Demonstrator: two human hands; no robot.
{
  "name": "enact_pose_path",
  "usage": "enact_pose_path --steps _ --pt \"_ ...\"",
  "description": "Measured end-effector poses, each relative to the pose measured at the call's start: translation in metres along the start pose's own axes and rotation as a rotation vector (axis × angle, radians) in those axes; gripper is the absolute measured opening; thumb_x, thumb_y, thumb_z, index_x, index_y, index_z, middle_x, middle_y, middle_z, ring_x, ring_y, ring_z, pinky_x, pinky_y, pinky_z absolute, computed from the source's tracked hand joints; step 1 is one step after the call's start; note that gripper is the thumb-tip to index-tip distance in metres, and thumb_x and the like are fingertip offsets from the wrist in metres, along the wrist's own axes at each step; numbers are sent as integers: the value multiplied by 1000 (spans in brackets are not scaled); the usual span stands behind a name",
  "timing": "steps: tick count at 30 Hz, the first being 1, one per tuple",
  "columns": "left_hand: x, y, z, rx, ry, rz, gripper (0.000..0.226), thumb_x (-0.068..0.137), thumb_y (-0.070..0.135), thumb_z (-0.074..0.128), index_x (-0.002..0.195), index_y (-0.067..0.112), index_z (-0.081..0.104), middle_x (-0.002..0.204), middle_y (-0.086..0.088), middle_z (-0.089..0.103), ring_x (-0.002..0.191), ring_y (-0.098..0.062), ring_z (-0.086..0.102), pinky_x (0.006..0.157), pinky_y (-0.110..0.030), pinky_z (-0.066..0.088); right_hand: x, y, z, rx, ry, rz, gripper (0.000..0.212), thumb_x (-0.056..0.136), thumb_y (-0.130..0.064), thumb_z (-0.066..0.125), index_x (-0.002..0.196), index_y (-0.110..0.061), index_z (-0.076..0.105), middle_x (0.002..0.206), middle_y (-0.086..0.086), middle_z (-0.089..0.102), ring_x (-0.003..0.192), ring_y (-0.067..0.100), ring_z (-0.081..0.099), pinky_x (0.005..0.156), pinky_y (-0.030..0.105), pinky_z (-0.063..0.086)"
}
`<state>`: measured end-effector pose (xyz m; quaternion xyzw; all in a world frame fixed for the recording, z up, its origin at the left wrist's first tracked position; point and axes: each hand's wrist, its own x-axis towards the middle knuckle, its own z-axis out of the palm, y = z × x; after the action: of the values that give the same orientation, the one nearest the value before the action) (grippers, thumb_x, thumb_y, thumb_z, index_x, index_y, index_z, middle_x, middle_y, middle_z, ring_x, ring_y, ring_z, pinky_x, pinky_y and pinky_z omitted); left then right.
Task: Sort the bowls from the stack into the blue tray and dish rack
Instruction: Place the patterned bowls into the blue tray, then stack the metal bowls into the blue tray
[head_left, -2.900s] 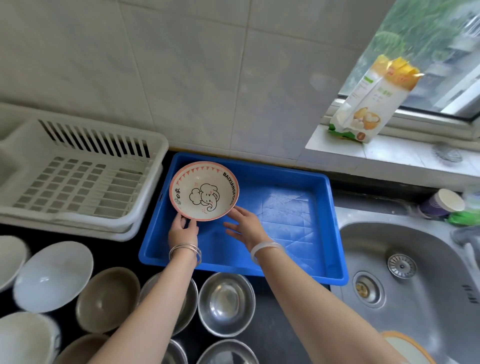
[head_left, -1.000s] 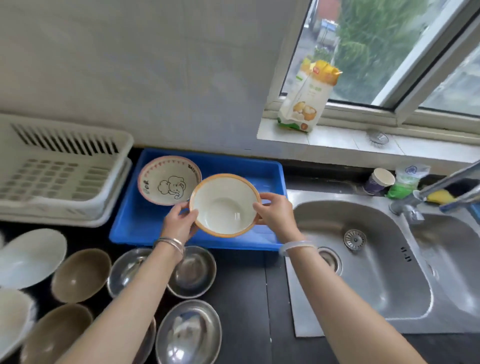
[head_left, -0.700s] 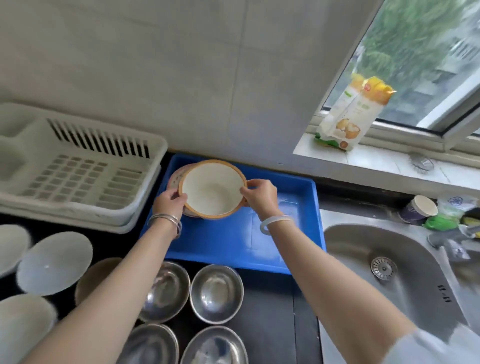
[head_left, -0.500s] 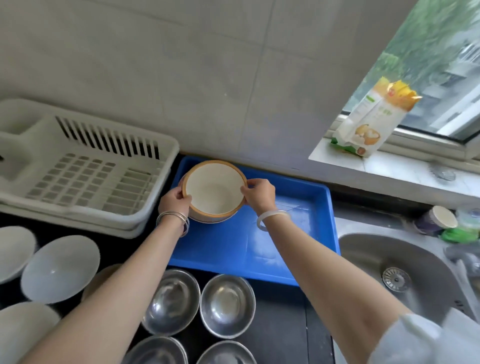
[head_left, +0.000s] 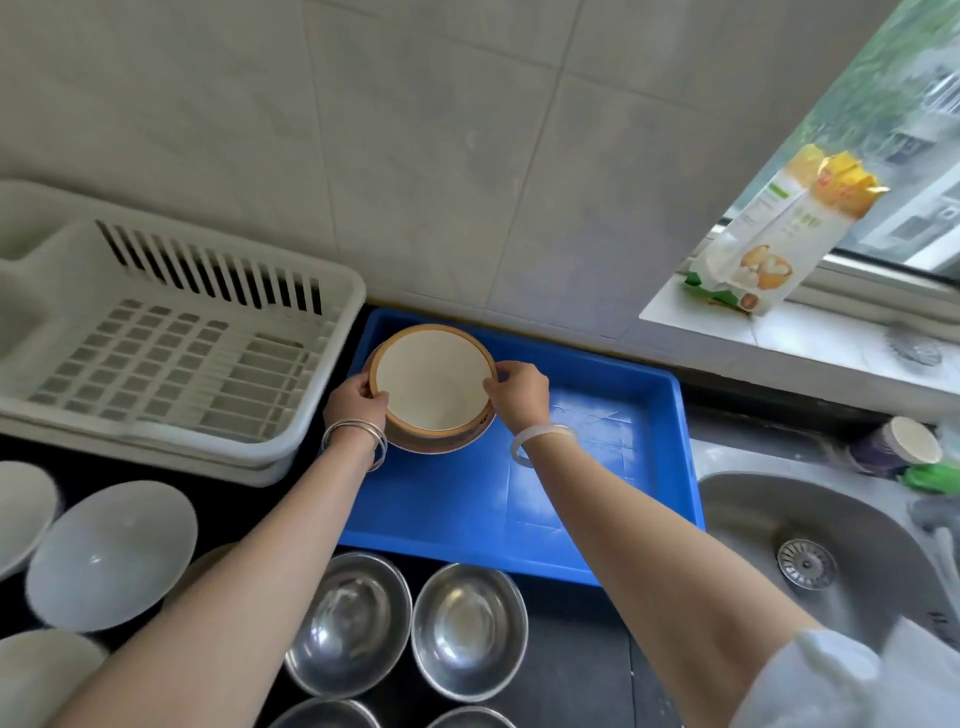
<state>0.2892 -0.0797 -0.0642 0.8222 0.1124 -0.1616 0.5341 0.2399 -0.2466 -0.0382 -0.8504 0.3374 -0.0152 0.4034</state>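
A cream bowl with an orange rim (head_left: 434, 382) sits nested on the pink-rimmed elephant bowl (head_left: 441, 446), of which only the lower edge shows, in the far left corner of the blue tray (head_left: 597, 467). My left hand (head_left: 356, 402) grips the orange-rimmed bowl's left rim and my right hand (head_left: 519, 392) grips its right rim. The white dish rack (head_left: 171, 343) stands left of the tray with nothing in it.
Steel bowls (head_left: 467, 631) sit on the dark counter in front of the tray, and white bowls (head_left: 111, 553) lie at the left. A steel sink (head_left: 810, 551) is on the right. A carton (head_left: 769, 244) leans on the window sill.
Both hands carried the orange-rimmed bowl from in front of the tray to its far left corner and lowered it onto the elephant bowl, which is now almost covered.
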Motion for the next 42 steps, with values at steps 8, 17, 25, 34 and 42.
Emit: enact_pose_path --steps 8,17,25,34,42 --pt "-3 -1 2 -57 6 -9 32 89 7 48 119 9 60 120 -13 65 110 -34 58 98 -47 46 -3 4 2 28 -22 -11 23 90 -12 54 108 -5 66 99 15 69 88 30 65 79 41 54" --pt "-31 -10 -6 -181 -31 -51 41 90 16 52 131 13 50 130 -8 59 118 -25 56 104 -42 43 -30 13 -12 180 -93 36 37 94 -22 44 127 -13 56 120 9 65 105 26 62 93 45 52" --pt "-124 -43 -15 -137 -101 -25 29 88 12 57 115 4 60 104 -17 66 85 -21 59 86 -33 49 -101 45 -44 237 -123 -109 29 94 -21 44 119 -20 58 111 3 65 94 26 65 81 43 55" --pt "-238 -105 -18 197 -205 -43 10 85 13 60 93 16 66 90 -4 67 88 -18 61 72 -23 46 -186 124 -44 65 -248 -13 19 89 -17 46 92 -17 65 84 4 70 80 24 65 70 33 50" --pt "-252 -135 -12 430 -319 -45 31 83 -1 54 109 10 65 111 -6 69 106 -18 62 94 -28 47 -204 149 -16 0 -397 139 17 89 -25 54 96 -12 61 80 5 67 72 24 68 75 39 58"
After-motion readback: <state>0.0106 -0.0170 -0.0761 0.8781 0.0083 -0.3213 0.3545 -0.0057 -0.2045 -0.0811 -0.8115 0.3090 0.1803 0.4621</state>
